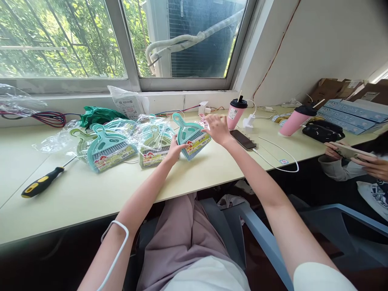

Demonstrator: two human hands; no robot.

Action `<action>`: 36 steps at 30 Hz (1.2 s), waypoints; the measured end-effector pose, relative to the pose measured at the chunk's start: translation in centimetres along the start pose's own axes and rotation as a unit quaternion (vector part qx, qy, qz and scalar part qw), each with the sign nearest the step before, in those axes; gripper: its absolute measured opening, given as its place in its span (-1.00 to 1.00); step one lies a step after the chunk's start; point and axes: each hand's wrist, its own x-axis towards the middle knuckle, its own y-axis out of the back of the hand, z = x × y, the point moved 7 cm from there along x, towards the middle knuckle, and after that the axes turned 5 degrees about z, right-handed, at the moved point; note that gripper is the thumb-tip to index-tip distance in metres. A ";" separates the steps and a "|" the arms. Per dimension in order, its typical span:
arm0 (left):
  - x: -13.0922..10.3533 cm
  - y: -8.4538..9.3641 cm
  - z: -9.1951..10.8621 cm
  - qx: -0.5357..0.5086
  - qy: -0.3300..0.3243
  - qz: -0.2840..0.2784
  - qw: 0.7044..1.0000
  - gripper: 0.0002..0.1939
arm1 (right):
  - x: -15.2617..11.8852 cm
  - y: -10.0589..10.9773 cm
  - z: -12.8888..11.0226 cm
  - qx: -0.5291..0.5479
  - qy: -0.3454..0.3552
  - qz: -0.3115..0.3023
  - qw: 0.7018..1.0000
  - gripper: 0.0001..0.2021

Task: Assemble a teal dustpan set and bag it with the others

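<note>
My left hand (pixel 174 151) grips the lower left edge of a teal mini dustpan and brush set (pixel 188 131), tilted up above the table. My right hand (pixel 218 128) is closed at its upper right edge, with fingers bent over that corner. A yellow printed label crosses the brush. To the left of my left hand lies a green dustpan set (pixel 154 149) in clear wrap. Further left, another teal dustpan set (pixel 110 151) overlaps a green dustpan (pixel 79 141). A pink piece shows behind the held set, partly hidden by my fingers.
A screwdriver (pixel 44 182) lies at the left. Right of my hands are a phone (pixel 242 139) on a white cable and pink cups (pixel 237 115). Blue boxes (pixel 351 113) stand at the far right, where another person's hands hold a phone (pixel 351 150). A window is behind the table.
</note>
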 end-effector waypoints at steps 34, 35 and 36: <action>0.6 8.3 8.5 0.537 -0.208 0.220 0.787 -0.68 | -1.3 -13.0 2.6 0.764 -0.329 0.092 0.547 -0.59; 1.0 8.1 8.0 0.560 -0.194 0.184 0.784 -0.68 | -1.4 -13.1 2.7 0.757 -0.335 0.083 0.556 -0.58; 1.2 7.8 7.5 0.582 -0.192 0.153 0.776 -0.63 | -1.4 -13.2 2.8 0.747 -0.339 0.072 0.568 -0.56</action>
